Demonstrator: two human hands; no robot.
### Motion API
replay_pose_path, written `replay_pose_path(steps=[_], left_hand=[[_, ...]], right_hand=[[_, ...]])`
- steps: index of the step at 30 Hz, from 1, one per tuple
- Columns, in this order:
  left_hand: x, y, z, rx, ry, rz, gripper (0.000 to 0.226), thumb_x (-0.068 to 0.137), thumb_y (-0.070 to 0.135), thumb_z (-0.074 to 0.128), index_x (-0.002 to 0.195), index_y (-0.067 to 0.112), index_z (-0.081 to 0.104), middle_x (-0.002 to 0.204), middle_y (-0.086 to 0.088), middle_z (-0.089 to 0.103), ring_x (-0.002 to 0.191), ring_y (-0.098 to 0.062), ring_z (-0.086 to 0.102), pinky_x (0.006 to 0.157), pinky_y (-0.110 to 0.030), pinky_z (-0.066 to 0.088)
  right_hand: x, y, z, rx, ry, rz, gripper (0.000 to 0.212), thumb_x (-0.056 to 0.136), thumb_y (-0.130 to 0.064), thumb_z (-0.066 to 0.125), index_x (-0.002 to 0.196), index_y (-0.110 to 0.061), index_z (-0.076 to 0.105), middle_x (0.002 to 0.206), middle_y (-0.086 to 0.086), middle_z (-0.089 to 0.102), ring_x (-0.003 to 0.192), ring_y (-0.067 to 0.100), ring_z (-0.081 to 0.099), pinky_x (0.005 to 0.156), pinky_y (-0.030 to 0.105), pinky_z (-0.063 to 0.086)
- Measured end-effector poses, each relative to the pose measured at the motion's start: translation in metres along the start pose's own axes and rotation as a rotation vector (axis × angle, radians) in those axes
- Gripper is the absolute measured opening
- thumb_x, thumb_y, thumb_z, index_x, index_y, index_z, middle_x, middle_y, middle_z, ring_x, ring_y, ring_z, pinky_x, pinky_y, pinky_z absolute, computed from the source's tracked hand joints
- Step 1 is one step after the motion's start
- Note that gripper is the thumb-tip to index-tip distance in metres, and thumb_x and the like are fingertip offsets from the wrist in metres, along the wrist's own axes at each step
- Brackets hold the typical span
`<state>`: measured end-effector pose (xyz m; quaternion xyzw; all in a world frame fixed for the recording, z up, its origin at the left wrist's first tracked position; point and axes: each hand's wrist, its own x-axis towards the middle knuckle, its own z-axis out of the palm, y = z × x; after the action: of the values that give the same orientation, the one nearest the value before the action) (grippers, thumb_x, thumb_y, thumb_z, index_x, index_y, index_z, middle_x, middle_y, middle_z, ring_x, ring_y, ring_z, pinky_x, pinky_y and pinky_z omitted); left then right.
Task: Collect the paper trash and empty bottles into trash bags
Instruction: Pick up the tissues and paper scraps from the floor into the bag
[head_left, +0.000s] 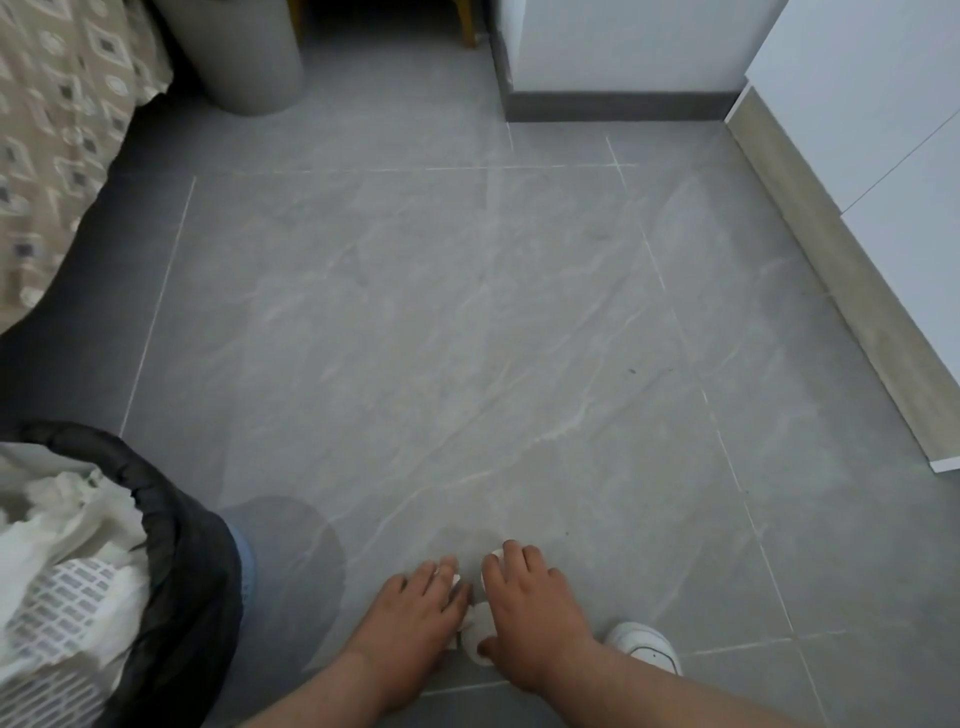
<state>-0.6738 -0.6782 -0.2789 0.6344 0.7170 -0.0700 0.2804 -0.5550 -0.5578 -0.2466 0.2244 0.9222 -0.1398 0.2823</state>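
Observation:
Both my hands are down at the grey tiled floor near the bottom of the view. My left hand (415, 608) and my right hand (530, 608) close side by side over crumpled white paper (478, 626), which shows between them and at the fingertips. Most of the paper is hidden under the hands. A bin lined with a black trash bag (171, 561) stands at the lower left, holding white paper trash (62, 551). No bottle is in view.
A bed with a patterned beige cover (57, 135) fills the upper left. A grey round bin (244, 57) stands at the top. White cabinets (883, 130) run along the right. My white shoe (644, 644) is beside my right hand.

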Motion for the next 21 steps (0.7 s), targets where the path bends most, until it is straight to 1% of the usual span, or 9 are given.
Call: replay_pose_path(steps=[2, 4, 5, 8, 9, 11, 13, 16, 21], left_hand=[[-0.003, 0.002, 0.001, 0.038, 0.075, 0.098, 0.059, 0.046, 0.032, 0.075, 0.1, 0.021, 0.057, 0.094, -0.005, 0.067, 0.076, -0.02, 0.06, 0.049, -0.022, 0.048], [-0.006, 0.003, 0.004, 0.076, 0.135, 0.131, 0.027, 0.06, 0.025, 0.054, 0.085, 0.023, 0.061, 0.08, 0.0, 0.061, 0.063, -0.016, 0.058, 0.043, -0.019, 0.044], [-0.007, 0.003, 0.006, 0.092, 0.092, 0.131, 0.024, 0.06, 0.023, 0.045, 0.079, 0.024, 0.059, 0.075, 0.001, 0.059, 0.059, -0.015, 0.057, 0.04, -0.018, 0.042], [-0.01, 0.004, 0.004, 0.069, -0.019, 0.094, 0.019, 0.06, 0.024, 0.037, 0.069, 0.027, 0.054, 0.067, 0.004, 0.055, 0.052, -0.012, 0.057, 0.038, -0.016, 0.04], [-0.009, 0.007, 0.0, 0.036, -0.055, 0.09, 0.026, 0.063, 0.024, 0.031, 0.072, 0.026, 0.056, 0.071, 0.002, 0.057, 0.057, -0.014, 0.06, 0.043, -0.017, 0.043], [-0.006, 0.012, -0.008, -0.014, -0.053, 0.077, 0.042, 0.08, 0.019, 0.021, 0.099, 0.014, 0.059, 0.101, -0.013, 0.057, 0.091, -0.026, 0.06, 0.072, -0.029, 0.05], [-0.002, 0.015, -0.011, 0.034, -0.199, 0.058, 0.034, 0.095, 0.013, 0.026, 0.121, 0.006, 0.048, 0.124, -0.019, 0.044, 0.116, -0.032, 0.046, 0.092, -0.043, 0.042], [0.0, 0.018, -0.013, -0.019, -0.297, 0.014, 0.03, 0.098, 0.012, 0.033, 0.124, 0.007, 0.045, 0.128, -0.019, 0.041, 0.119, -0.034, 0.042, 0.095, -0.046, 0.039], [0.0, 0.013, -0.011, -0.151, -0.266, -0.068, 0.026, 0.098, 0.02, 0.035, 0.12, 0.013, 0.048, 0.124, -0.016, 0.044, 0.118, -0.03, 0.045, 0.095, -0.042, 0.039]], right_hand=[[0.002, -0.002, 0.001, 0.01, 0.002, -0.004, 0.078, 0.08, -0.045, 0.066, 0.138, -0.011, 0.027, 0.142, 0.018, 0.029, 0.125, 0.036, 0.033, 0.095, 0.046, 0.039], [0.006, -0.002, -0.001, 0.005, -0.009, -0.003, 0.079, 0.079, -0.044, 0.068, 0.138, -0.011, 0.027, 0.139, 0.019, 0.031, 0.123, 0.036, 0.034, 0.095, 0.045, 0.039], [0.007, -0.003, -0.002, 0.003, -0.023, 0.002, 0.08, 0.079, -0.044, 0.069, 0.139, -0.011, 0.027, 0.137, 0.018, 0.031, 0.123, 0.035, 0.034, 0.095, 0.044, 0.039], [0.011, -0.003, -0.004, 0.044, -0.074, 0.0, 0.073, 0.079, -0.04, 0.07, 0.134, -0.012, 0.03, 0.133, 0.017, 0.032, 0.121, 0.034, 0.034, 0.095, 0.044, 0.041], [0.012, -0.003, -0.004, 0.068, -0.094, -0.001, 0.069, 0.08, -0.039, 0.07, 0.132, -0.013, 0.032, 0.133, 0.017, 0.033, 0.121, 0.034, 0.034, 0.095, 0.044, 0.042], [0.012, -0.004, -0.001, 0.114, -0.125, -0.004, 0.062, 0.082, -0.035, 0.069, 0.129, -0.013, 0.035, 0.132, 0.016, 0.033, 0.12, 0.034, 0.035, 0.097, 0.044, 0.043], [0.01, -0.004, 0.002, 0.137, -0.143, -0.013, 0.055, 0.085, -0.031, 0.067, 0.128, -0.011, 0.039, 0.133, 0.016, 0.035, 0.121, 0.034, 0.039, 0.098, 0.043, 0.042], [0.008, -0.005, 0.004, 0.128, -0.148, -0.038, 0.046, 0.087, -0.026, 0.063, 0.125, -0.01, 0.044, 0.133, 0.017, 0.038, 0.12, 0.034, 0.044, 0.099, 0.041, 0.041], [0.009, -0.007, 0.005, 0.098, -0.119, -0.088, 0.045, 0.085, -0.019, 0.064, 0.124, -0.011, 0.042, 0.13, 0.017, 0.043, 0.118, 0.036, 0.045, 0.095, 0.044, 0.042]])
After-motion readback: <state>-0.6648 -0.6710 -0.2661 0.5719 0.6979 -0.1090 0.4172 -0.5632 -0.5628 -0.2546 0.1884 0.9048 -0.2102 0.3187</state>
